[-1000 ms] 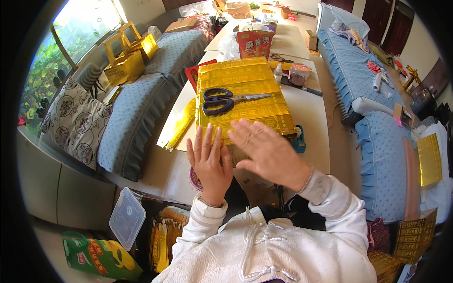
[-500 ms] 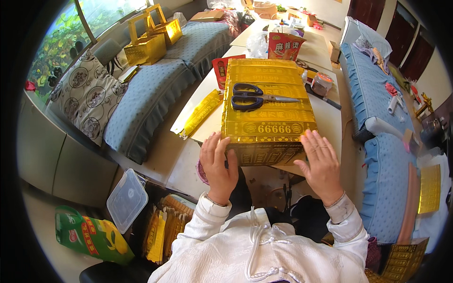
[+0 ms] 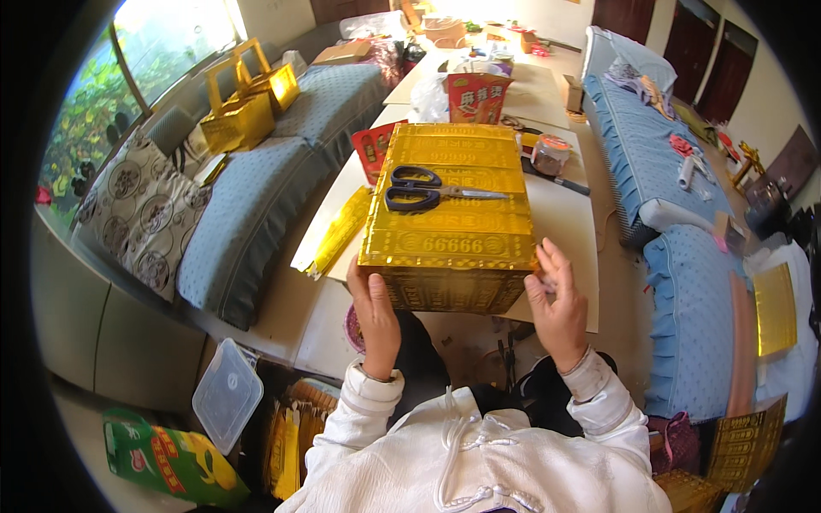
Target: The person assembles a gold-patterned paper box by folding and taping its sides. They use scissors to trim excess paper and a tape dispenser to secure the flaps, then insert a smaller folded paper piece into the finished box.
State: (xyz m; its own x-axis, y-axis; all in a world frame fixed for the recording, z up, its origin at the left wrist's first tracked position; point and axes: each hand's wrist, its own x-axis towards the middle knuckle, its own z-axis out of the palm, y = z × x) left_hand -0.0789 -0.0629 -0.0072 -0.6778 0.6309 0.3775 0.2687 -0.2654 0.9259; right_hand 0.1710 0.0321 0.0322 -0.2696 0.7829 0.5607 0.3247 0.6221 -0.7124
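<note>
A large box covered in shiny gold embossed paper (image 3: 462, 244) sits on the near end of the table, its front side facing me. On its top lies a pair of scissors (image 3: 419, 190) with dark blue handles, blades pointing right. My left hand (image 3: 376, 321) is upright at the box's front left corner, fingers stretched along the side. At the front right corner is my right hand (image 3: 560, 312), its fingers apart and bent slightly toward the box edge. Neither hand is closed around anything. Some left fingertips are hidden behind the box.
A folded gold strip (image 3: 338, 231) lies left of the box on the table (image 3: 564, 231). Behind stand a red packet (image 3: 475, 96) and a jar (image 3: 550, 154). Gold baskets (image 3: 239, 122) sit on the left blue sofa (image 3: 256, 184). Near my left are a plastic lid (image 3: 228, 395) and a green jug (image 3: 162, 462).
My hands have moved down from the top front edge to the box's sides. The view has shifted, so the box and scissors appear farther left.
</note>
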